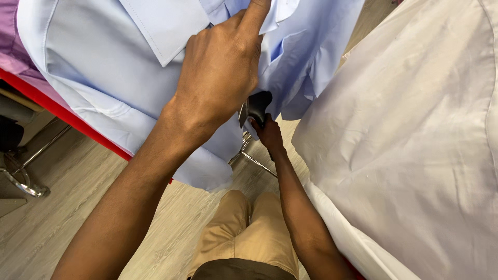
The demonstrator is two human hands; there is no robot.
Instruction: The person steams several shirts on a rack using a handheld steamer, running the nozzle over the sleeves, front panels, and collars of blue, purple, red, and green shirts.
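Observation:
My left hand rests knuckles-up on a light blue shirt, fingers curled into the fabric just below its collar, forefinger pointing up at the top edge. Lower down, my right hand is closed around a small dark handled device pressed against the blue shirt's hanging front. What kind of device it is I cannot tell; most of it is hidden by the cloth and my fingers.
A white garment hangs close on the right. A red edge runs under the blue shirt, with purple cloth at the far left. Metal stand legs and a chrome base stand on the wooden floor.

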